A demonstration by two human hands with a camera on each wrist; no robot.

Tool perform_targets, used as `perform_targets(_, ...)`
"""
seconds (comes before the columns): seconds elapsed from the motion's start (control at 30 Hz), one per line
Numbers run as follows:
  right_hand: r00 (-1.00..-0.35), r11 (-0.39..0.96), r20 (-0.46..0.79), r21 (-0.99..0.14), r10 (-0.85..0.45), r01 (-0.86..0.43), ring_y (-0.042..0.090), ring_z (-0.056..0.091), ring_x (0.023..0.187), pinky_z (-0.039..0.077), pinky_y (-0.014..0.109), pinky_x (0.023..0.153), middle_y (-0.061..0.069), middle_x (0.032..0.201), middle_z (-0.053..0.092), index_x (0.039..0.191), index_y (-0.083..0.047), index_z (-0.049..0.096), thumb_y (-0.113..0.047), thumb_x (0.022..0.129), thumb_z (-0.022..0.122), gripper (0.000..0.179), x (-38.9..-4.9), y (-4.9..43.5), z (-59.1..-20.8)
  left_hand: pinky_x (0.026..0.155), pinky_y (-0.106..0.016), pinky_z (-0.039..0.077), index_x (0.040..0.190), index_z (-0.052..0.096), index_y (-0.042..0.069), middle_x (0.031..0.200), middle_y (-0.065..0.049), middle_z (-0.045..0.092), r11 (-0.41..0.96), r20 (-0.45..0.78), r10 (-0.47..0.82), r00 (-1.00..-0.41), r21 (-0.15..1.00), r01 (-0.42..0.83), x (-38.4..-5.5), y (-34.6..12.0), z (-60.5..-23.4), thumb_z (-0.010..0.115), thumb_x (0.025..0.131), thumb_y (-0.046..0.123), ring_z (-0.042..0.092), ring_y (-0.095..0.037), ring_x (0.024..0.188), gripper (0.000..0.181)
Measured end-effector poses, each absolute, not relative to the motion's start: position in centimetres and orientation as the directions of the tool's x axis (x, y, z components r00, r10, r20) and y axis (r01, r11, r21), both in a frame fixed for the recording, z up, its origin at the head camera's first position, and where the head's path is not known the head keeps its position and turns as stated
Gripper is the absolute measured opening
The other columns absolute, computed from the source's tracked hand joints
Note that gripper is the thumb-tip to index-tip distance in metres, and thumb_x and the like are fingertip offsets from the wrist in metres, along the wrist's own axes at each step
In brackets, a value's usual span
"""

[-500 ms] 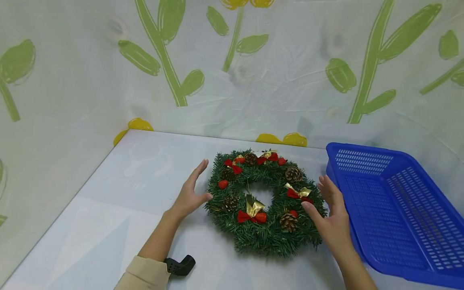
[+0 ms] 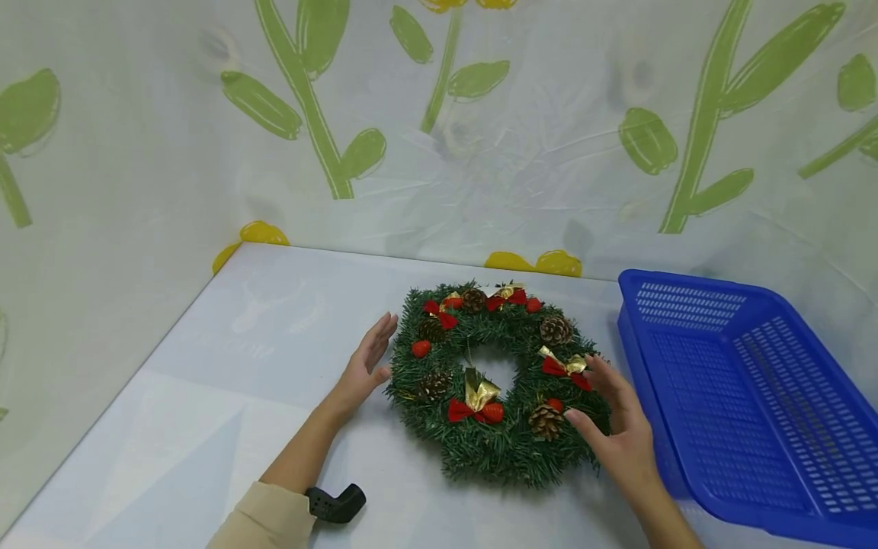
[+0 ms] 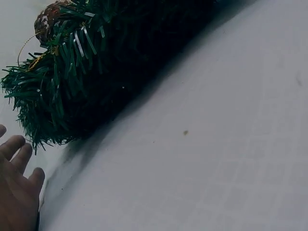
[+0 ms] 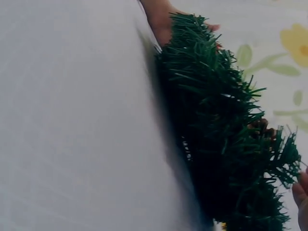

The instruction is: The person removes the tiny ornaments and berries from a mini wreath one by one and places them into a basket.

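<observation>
A round green Christmas wreath (image 2: pixel 514 454) with red bows, gold ribbons, pine cones and red berries lies flat on the white table. Beside its left edge is my left hand (image 2: pixel 360 374), fingers fairly straight and thumb apart. The left wrist view shows that hand (image 3: pixel 18 190) close to the green bristles; whether it touches them I cannot tell. At the wreath's right side my right hand (image 2: pixel 624 438) is spread, thumb near a pine cone (image 2: pixel 546 421) and fingertips over the outer edge. In the right wrist view, fingers (image 4: pixel 301 197) show beside the bristles.
A blue plastic basket (image 2: pixel 675 457) with perforated sides stands just right of my right hand. Behind the table hangs a pale wall covering (image 2: pixel 521 183) with green plants and yellow flowers. The table (image 2: pixel 295 335) extends to the left.
My right hand has moved left, its fingertips now over the wreath's edge. The left hand has shifted slightly down, with its fingers closer together. The wreath has stayed in place.
</observation>
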State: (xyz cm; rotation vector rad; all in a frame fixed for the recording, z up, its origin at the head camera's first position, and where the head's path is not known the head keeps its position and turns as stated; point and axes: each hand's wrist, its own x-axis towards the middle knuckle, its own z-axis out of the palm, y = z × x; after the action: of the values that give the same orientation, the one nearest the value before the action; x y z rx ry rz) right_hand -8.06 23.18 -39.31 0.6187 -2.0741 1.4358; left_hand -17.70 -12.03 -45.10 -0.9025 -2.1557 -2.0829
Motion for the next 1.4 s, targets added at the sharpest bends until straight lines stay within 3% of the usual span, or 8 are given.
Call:
perform_targets(0.33,-0.718,0.286,0.684,-0.668,-0.127,-0.687,0.015,0.05,0.114,0.041,0.017,0.096,0.012,0.133,0.052,0.132,0.019,0.039,0.017,0.071,0.07,0.068,-7.9,23.1,-40.8,0.114,-0.045,0.013,0.152,0.008,0.002,0.157,-0.019,0.012,-0.08,0.402,0.443,-0.801,0.908,0.411,-17.9,-12.0,-45.2,0.06,0.077,0.065,0.011,-0.039,0.143,0.111)
perform_targets(0.57,-0.785,0.393,0.605,-0.696,-0.132,-0.601,0.006,0.05,0.11,0.039,0.012,0.093,-0.001,0.132,0.052,0.134,0.012,0.043,0.022,0.063,0.072,0.077,-7.0,23.1,-41.6,0.116,-0.034,0.015,0.154,0.008,0.012,0.159,-0.012,0.008,-0.001,0.349,0.506,-0.789,0.915,0.404,-17.9,-12.0,-45.1,0.065,0.068,0.067,0.008,-0.033,0.145,0.117)
perform_targets(0.8,-0.795,0.446,0.588,-0.677,-0.151,-0.585,0.005,0.05,0.109,0.039,0.011,0.092,-0.001,0.13,0.054,0.132,0.009,0.048,0.018,0.062,0.077,0.077,-6.9,23.4,-41.9,0.116,-0.028,0.015,0.154,0.009,0.02,0.16,-0.004,0.005,0.06,0.299,0.514,-0.804,0.922,0.382,-17.9,-12.2,-45.1,0.074,0.063,0.059,0.005,-0.025,0.146,0.118)
perform_targets(1.07,-0.769,0.533,0.619,-0.603,-0.156,-0.593,0.006,0.049,0.103,0.037,0.01,0.088,0.006,0.119,0.058,0.126,0.005,0.057,0.008,0.054,0.085,0.078,-7.2,23.3,-42.6,0.115,-0.043,0.016,0.154,0.012,0.021,0.16,-0.002,0.007,0.118,0.269,0.49,-0.829,0.922,0.369,-17.7,-12.1,-45.3,0.079,0.064,0.051,0.005,-0.026,0.146,0.116)
perform_targets(1.4,-0.756,0.574,0.633,-0.561,-0.168,-0.597,0.004,0.048,0.105,0.035,0.008,0.089,0.008,0.11,0.064,0.117,0.003,0.064,0.007,0.05,0.086,0.071,-7.4,23.2,-42.8,0.116,-0.045,0.016,0.153,0.014,0.024,0.159,0.001,0.01,0.169,0.25,0.475,-0.844,0.915,0.366,-17.6,-12.0,-45.3,0.077,0.066,0.054,0.007,-0.024,0.146,0.112)
